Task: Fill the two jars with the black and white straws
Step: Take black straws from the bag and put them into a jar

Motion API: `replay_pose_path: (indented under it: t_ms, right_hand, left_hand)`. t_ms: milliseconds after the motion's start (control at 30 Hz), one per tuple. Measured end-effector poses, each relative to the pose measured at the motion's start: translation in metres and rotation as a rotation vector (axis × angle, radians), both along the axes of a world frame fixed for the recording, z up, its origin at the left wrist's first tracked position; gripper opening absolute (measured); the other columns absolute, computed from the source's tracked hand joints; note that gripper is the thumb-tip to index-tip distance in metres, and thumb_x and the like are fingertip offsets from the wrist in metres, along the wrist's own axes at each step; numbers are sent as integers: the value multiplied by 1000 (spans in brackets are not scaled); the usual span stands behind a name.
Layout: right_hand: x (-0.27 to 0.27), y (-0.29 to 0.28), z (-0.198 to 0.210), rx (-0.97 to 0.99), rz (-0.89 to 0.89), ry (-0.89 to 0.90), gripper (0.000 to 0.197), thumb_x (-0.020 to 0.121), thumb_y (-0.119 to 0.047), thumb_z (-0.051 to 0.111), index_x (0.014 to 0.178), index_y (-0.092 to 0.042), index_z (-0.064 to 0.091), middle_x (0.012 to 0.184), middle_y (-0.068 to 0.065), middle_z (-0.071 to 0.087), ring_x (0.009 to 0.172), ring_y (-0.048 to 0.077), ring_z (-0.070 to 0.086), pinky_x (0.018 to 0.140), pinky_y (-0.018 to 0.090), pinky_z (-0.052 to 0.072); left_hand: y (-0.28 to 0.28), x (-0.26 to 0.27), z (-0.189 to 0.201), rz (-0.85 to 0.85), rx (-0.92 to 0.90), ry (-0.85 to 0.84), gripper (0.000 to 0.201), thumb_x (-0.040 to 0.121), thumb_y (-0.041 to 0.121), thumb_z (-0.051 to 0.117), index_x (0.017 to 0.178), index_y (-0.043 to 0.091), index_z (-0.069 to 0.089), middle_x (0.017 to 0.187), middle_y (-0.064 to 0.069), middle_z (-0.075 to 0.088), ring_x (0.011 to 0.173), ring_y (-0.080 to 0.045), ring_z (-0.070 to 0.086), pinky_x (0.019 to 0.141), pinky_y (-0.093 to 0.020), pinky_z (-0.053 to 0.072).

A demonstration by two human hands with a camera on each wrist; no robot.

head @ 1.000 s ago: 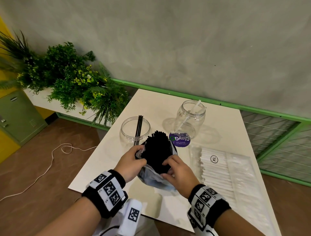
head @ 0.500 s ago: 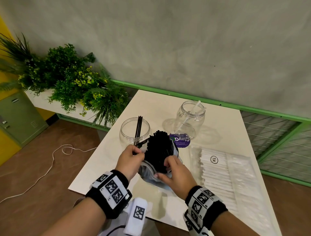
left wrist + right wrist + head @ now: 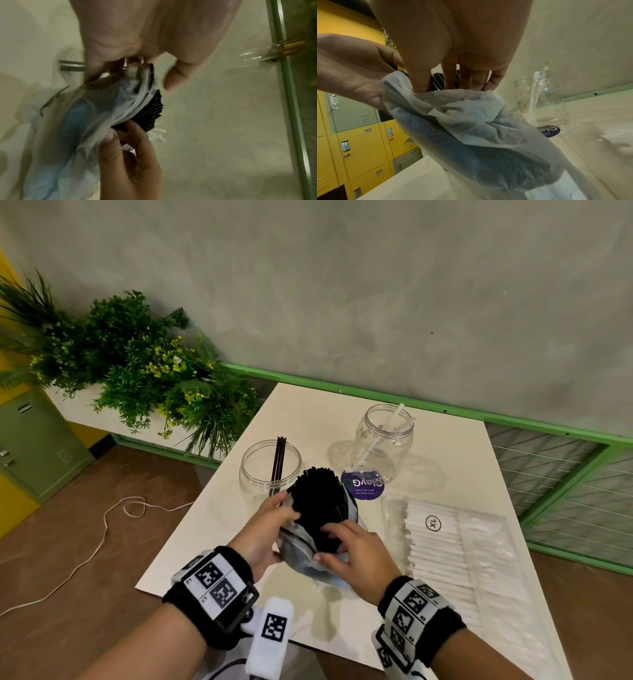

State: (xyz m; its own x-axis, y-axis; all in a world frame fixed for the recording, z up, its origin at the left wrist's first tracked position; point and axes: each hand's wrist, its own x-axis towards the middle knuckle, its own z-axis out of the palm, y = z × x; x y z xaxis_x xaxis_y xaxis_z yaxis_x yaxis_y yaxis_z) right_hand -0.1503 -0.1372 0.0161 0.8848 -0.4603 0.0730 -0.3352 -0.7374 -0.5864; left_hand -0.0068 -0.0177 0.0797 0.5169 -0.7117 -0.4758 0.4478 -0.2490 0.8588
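- Two hands are working one bag (image 3: 301,546) of black straws (image 3: 320,505), held up over the table (image 3: 308,419) in front of the jars.
- Left hand (image 3: 270,525) is gripping the bag's left side, fingers curled around the plastic edge; thumb is sitting against the bundle.
- Right hand (image 3: 349,553) is pinching the bag rim, fingertips (image 3: 419,86) pressing at the straw bundle just above the plastic.
- Step, as I'm judging it: pulling a few black straws out to go in the left jar (image 3: 270,470).
- Doing it well: keeping the left hand steadying the bag, peeling the rim down so the tips are standing clear, pinching only a small bunch so the rest are not spilling.
- Aiming the bunch upright into the left jar's wide mouth, next to the straws already leaning there.
- Straws are looking thin, stiff, matte black, tightly packed, fanning out of the bag top.
- Bag is looking soft, crinkled, translucent white-blue; likely slipping if gripped loosely.
- Left jar is holding only a few black straws (image 3: 278,463); right jar (image 3: 383,443) is holding what looks like one or two white straws (image 3: 387,429); both are standing upright, far from full.
- White straws pack (image 3: 455,549) is lying flat at the table's right, near the right hand, untouched now.
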Motion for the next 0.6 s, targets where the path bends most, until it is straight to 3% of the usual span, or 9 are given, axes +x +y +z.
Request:
replay_pose_path:
  t_ms: [67,133,200,300,367,433,500,600]
  right_hand:
    - [1,1,-1,-26,9,14,66,74,-68,43,125,-28,54,117,-11,55,102,8,56,91,33,41]
    - [3,2,-2,-51,-1,27,64,74,-65,50,126,-27,52,121,-11,52,111,9,51,89,28,36]
    - [8,3,-2,-65,-30,51,60,74,-58,62,124,-25,53,121,-9,50,114,10,48,88,28,33]
    - [16,2,0,-91,-54,123,57,69,-60,63,113,-24,59,114,-7,50,112,15,44,86,31,31]
    - [21,1,3,-89,-43,150,43,73,-53,65,104,-22,62,110,-7,51,110,16,44,82,31,29]
    - [21,0,9,-68,-37,133,23,80,-41,65,91,-22,57,98,-7,54,103,19,51,76,30,28]
    - [19,-4,15,-30,-65,90,17,84,-31,62,83,-22,48,85,-5,56,92,25,58,73,32,35]
    - [11,-16,21,-86,-186,-49,22,86,-25,61,103,-18,48,88,6,66,83,32,62,69,37,45]
  left_hand:
    - [3,-1,-1,-143,40,-77,69,76,18,71,129,47,37,119,10,62,108,-15,60,83,-38,51]
    - [2,-2,-6,-191,21,-185,92,62,8,71,136,43,28,121,6,61,109,-14,61,85,-35,53]
    - [1,-3,-9,-209,7,-269,101,57,3,66,143,33,22,125,1,58,113,-12,58,93,-32,50]
    - [1,-5,-8,-252,-8,-368,95,58,3,67,138,36,27,125,2,58,115,-11,57,101,-35,46]
    - [1,-6,-6,-257,-7,-415,90,60,3,65,133,40,27,124,5,59,115,-10,57,101,-34,45]
    - [1,-3,-4,-253,21,-444,90,65,4,65,140,36,25,126,5,57,116,-12,55,103,-36,44]
    - [2,1,-2,-240,76,-475,92,66,11,61,145,32,20,131,3,53,118,-15,54,104,-39,43]
    - [5,6,-6,-199,108,-466,98,59,24,61,147,32,19,131,0,55,116,-19,56,101,-44,45]
